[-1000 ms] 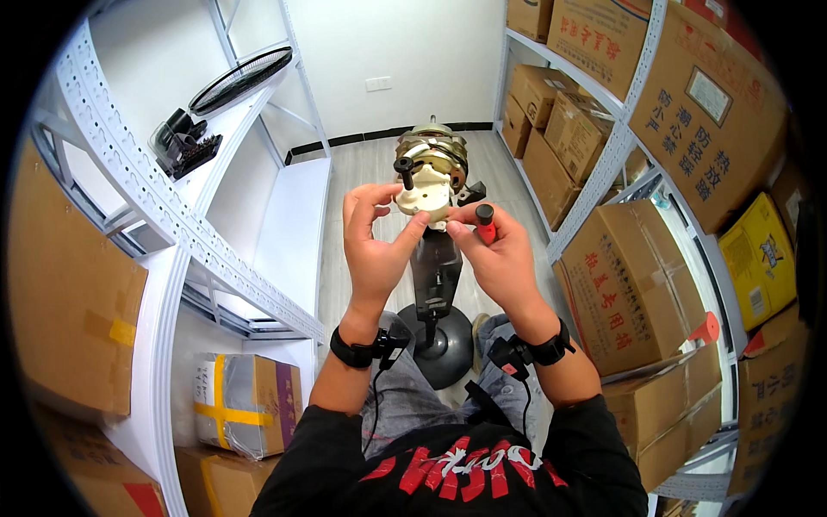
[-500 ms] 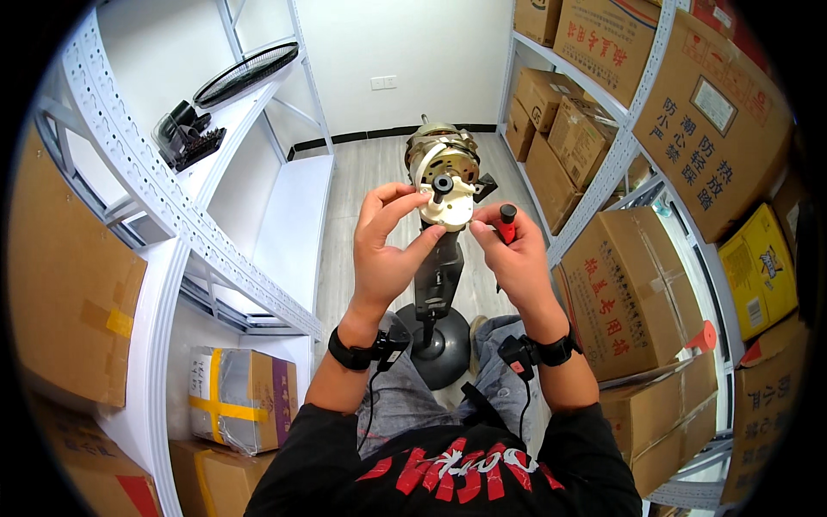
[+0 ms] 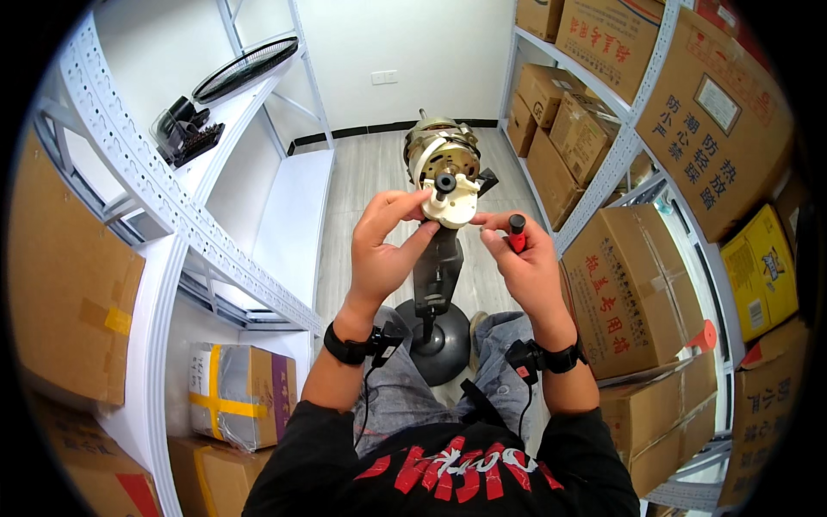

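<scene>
An electric fan motor (image 3: 442,153), its copper-toned housing bare, sits on a black stand (image 3: 437,276) in front of me. On its near end is a white plastic gear housing (image 3: 458,211) with a black-topped knob (image 3: 444,183) standing up from it. My left hand (image 3: 379,254) pinches the left edge of that housing between thumb and fingers. To the right, my right hand (image 3: 532,269) is curled around a red-handled tool with a black end, likely a screwdriver (image 3: 517,234). Its index finger reaches towards the housing's right edge; whether it touches, I cannot tell. The tool's tip is hidden.
The round black base (image 3: 444,349) stands on the floor between my legs. A fan grille (image 3: 245,71) and dark fan parts (image 3: 185,133) lie on the left white shelf (image 3: 220,129). Cardboard boxes (image 3: 633,289) fill the right racks, and more stand at lower left.
My right hand has shifted slightly right, away from the gear housing, taking the red tool along. My left hand keeps its grip on the housing.
</scene>
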The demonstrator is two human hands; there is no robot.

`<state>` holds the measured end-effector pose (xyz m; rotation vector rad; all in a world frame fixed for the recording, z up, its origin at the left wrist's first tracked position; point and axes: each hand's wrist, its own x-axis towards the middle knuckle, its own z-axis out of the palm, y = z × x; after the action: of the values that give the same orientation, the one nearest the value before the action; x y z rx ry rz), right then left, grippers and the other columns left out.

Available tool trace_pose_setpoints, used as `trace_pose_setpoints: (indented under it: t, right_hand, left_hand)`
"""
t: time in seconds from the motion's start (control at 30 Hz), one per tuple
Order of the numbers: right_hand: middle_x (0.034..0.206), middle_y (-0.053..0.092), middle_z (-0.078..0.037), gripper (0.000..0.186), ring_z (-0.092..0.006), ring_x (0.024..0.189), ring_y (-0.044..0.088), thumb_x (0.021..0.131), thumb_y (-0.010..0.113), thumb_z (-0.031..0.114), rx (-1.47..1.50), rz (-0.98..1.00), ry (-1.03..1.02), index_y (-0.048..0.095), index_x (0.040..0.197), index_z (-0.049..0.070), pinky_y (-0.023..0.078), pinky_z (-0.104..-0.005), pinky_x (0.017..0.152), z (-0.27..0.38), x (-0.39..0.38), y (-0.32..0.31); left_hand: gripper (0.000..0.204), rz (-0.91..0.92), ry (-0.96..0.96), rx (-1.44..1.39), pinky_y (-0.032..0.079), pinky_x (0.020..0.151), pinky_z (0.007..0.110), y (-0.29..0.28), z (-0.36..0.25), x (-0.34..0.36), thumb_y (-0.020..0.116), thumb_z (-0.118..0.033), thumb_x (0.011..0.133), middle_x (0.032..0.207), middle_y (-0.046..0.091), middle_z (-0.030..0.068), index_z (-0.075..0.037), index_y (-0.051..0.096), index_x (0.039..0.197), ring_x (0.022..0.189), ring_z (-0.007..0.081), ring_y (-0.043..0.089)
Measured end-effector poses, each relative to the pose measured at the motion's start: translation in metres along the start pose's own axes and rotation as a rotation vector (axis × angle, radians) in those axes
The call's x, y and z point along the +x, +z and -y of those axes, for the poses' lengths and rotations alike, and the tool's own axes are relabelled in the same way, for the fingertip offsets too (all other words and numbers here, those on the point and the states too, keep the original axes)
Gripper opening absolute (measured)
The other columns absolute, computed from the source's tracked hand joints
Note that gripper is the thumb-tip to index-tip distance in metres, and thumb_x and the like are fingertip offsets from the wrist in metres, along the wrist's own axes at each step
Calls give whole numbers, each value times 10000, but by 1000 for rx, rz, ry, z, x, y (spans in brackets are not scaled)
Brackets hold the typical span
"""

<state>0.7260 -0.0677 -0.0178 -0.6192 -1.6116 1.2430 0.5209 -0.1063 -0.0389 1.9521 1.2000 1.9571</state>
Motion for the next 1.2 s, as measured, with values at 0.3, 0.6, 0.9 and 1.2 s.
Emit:
trace_pose_setpoints:
  t: [0.3, 0.6, 0.9, 1.2]
  right_hand:
    - [800, 679, -55, 97, -129, 695, 610, 917, 716, 112, -319, 123, -170, 685, 950, 27, 489, -268, 652, 13, -16, 4]
    - [778, 689, -75, 97, -141, 717, 663, 923, 693, 95, -274, 278, -33, 683, 914, -1, 503, -275, 656, 4, -28, 19]
    - [753, 670, -86, 73, -146, 678, 637, 878, 710, 59, -392, 386, 0, 690, 919, 3, 489, -281, 628, -2, -26, 35]
    - [767, 625, -71, 183, -143, 681, 583, 720, 678, -1, -575, 228, 86, 674, 902, -15, 440, -264, 615, -19, -23, -75]
  left_hand:
    - [489, -73, -12, -17, 513, 840, 279, -10, 0, -15, 718, 89, 817, 1002, 599, 43, -8, 590, 1279, 897, 130, 611]
    - [232, 263, 179, 0, 532, 668, 357, -28, -27, -40, 758, 18, 768, 881, 705, 100, -31, 727, 993, 773, 277, 683]
    - [110, 292, 137, 92, 527, 687, 345, -60, -10, -46, 755, -44, 813, 863, 690, 86, -57, 695, 904, 777, 275, 669]
    - [95, -513, -155, 718, 529, 721, 295, -282, 121, 66, 674, -99, 907, 862, 707, 84, -21, 689, 959, 766, 158, 665]
